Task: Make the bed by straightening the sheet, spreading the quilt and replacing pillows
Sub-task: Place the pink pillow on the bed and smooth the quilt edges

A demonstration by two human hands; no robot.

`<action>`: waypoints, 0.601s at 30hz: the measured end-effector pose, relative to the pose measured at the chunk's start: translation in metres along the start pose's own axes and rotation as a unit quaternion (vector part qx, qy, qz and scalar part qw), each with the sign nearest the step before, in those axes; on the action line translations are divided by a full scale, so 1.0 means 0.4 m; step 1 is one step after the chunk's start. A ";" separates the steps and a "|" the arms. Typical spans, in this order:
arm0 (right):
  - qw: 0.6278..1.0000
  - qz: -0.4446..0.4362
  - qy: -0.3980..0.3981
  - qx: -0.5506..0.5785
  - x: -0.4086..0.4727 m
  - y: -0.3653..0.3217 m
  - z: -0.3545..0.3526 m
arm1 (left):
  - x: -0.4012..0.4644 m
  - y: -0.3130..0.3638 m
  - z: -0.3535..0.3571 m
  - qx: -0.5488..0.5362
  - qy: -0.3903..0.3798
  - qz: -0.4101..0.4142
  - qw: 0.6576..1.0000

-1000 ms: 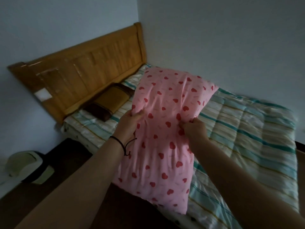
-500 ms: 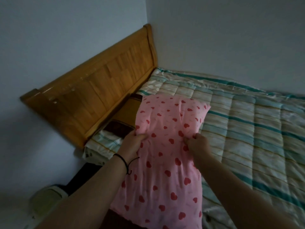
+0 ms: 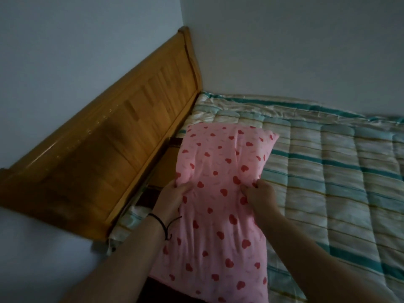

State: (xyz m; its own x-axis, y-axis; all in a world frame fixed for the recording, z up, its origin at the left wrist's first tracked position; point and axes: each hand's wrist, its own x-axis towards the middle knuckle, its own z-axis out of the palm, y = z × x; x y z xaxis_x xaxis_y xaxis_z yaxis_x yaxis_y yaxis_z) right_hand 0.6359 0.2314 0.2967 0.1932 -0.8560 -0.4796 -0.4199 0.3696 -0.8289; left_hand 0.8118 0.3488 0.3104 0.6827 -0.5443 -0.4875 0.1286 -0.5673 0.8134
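Pink cotton dotted with red hearts fills the middle of my view: the pillow (image 3: 220, 193) has come lower and closer to the wooden headboard (image 3: 122, 149) than it was half a second ago, when its far end still stood well up off the bed. Now its far edge lies over the striped quilt (image 3: 328, 182), and its left side covers more of the brown pillow (image 3: 161, 169) that lies along the headboard; only a strip of that one still shows. My left hand (image 3: 172, 199) grips the pillow's left edge, fingers curled into the fabric, and my right hand (image 3: 260, 194) pinches a bunch of cloth on the right edge, just as both did before. A black hair tie (image 3: 160, 223) sits round my left wrist. The pillow is long and soft, creased where I bunch it at the middle, its near end hanging toward me past the edge of the bed. The quilt, in green, cream and pale yellow stripes, lies spread flat over the mattress out to the wall on the right. Whether the pillow's weight already rests on the bed I cannot tell.
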 end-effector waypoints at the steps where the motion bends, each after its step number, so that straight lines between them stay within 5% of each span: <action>1: 1.000 -0.002 0.003 0.003 0.015 -0.011 0.015 | 0.018 0.010 -0.007 0.017 0.006 -0.003 1.000; 18: 0.997 0.022 0.071 0.012 0.610 -0.314 0.424 | 0.808 0.272 -0.082 -0.023 -0.071 -0.007 0.997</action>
State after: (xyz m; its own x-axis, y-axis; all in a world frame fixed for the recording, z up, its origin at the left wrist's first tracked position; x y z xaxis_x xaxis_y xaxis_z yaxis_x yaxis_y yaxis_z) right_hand 0.8863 0.0374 0.2350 0.0468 -0.8811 -0.4706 -0.4035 0.4143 -0.8158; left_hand 1.0700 0.1316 0.2516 0.5721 -0.6200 -0.5370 0.1729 -0.5489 0.8178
